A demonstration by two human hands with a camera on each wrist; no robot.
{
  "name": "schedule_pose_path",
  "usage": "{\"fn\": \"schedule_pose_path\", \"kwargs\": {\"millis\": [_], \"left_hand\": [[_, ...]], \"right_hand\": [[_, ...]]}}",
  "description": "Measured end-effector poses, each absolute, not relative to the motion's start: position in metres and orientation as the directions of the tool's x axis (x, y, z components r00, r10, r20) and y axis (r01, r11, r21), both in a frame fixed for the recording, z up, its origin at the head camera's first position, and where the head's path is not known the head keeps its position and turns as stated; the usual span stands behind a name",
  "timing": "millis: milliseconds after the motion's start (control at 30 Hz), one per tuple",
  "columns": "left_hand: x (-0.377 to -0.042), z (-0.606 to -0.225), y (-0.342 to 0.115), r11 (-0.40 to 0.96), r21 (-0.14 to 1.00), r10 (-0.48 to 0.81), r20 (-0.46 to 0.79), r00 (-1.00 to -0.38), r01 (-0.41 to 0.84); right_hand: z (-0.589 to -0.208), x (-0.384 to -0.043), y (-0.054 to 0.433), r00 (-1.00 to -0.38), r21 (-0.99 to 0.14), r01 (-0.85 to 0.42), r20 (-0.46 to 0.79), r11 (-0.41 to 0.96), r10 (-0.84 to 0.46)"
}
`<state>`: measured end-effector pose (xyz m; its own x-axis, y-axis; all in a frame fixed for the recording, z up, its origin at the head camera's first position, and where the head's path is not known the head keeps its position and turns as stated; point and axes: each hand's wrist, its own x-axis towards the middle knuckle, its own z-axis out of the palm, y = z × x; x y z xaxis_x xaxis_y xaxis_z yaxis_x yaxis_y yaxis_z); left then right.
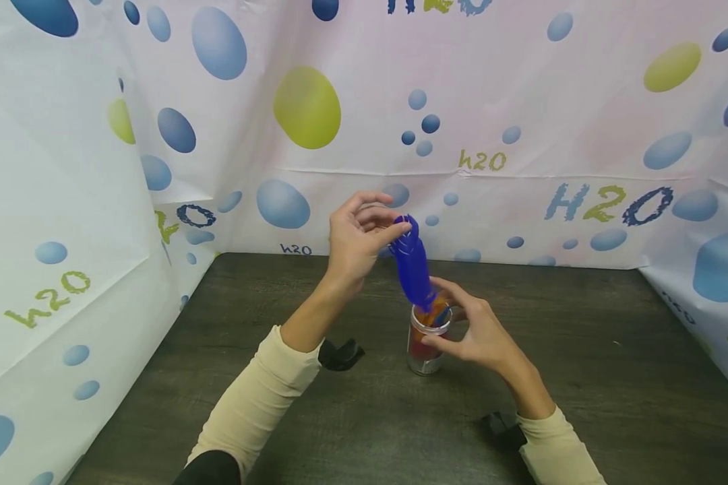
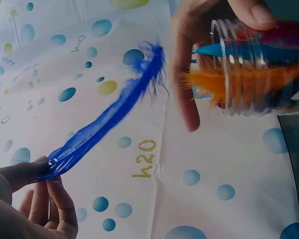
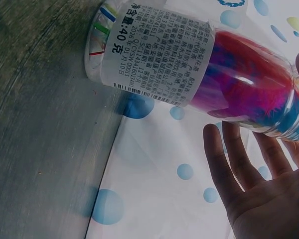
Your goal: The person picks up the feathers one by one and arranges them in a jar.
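Between thumb and fingers my left hand point(image 1: 358, 242) pinches one end of a blue feather point(image 1: 414, 269). The feather hangs down, its fluffy end near the mouth of a clear jar point(image 1: 423, 364) standing upright on the table. In the left wrist view a small gap separates that fluffy end from the mouth. My right hand point(image 1: 482, 333) holds the jar near its neck, thumb on one side and fingers around the other. Inside are red, purple and blue feathers; an orange feather point(image 2: 204, 82) pokes out of the mouth. A white printed label point(image 3: 159, 59) wraps the jar's lower part.
The jar stands on a dark wood-grain table point(image 1: 267, 303). Behind and to the sides hangs a white sheet point(image 1: 376, 121) with blue and green dots and lettering. A black strap piece point(image 1: 341, 355) shows beside the left wrist, another black piece point(image 1: 500, 431) beside the right.
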<state>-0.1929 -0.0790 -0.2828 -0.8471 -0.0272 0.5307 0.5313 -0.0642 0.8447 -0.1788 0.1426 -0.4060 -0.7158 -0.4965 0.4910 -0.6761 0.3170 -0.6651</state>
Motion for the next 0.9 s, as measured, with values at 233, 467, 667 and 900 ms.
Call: {"fn": "schedule_pose_path", "kwargs": {"millis": [233, 467, 667, 900], "left_hand": [[-0.191, -0.288, -0.073, 0.009, 0.788, -0.014, 0.615, -0.788, 0.615], [-0.185, -0.295, -0.068, 0.063, 0.737, 0.012, 0.673, -0.739, 0.673], [-0.181, -0.303, -0.064, 0.108, 0.701, 0.037, 0.706, -0.708, 0.705], [-0.178, -0.313, -0.061, 0.177, 0.649, 0.060, 0.743, -0.667, 0.740]], "right_hand": [[-0.408, -0.180, 0.143, -0.708, -0.652, -0.687, 0.498, 0.322, -0.501], [-0.408, -0.180, 0.141, -0.711, -0.655, -0.683, 0.499, 0.322, -0.496], [-0.408, -0.179, 0.142, -0.709, -0.653, -0.686, 0.500, 0.322, -0.497], [-0.410, -0.179, 0.143, -0.712, -0.650, -0.685, 0.500, 0.329, -0.493]]}}
